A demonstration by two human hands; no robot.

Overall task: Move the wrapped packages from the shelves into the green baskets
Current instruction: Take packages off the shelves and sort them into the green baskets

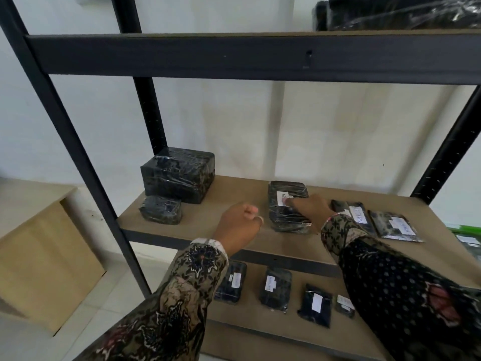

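Observation:
Black plastic-wrapped packages lie on a shelf rack. On the middle shelf (234, 194) a flat labelled package (282, 194) sits in the centre. My right hand (311, 208) rests on top of it, fingers spread over its label. My left hand (238, 225) hovers just left of it, curled into a loose fist with nothing in it. A large box-shaped package (179, 175) and a small one (161, 209) stand at the shelf's left. Two flat labelled packets (351, 212) (395, 225) lie to the right. A green basket (466, 231) shows only as a sliver at the right edge.
The lower shelf (260, 324) carries several small wrapped packages, such as one with a white label (276, 289). A big wrapped bundle (398, 11) sits on the top shelf. Black uprights frame the rack. A light wooden cabinet (39, 256) stands on the floor at the left.

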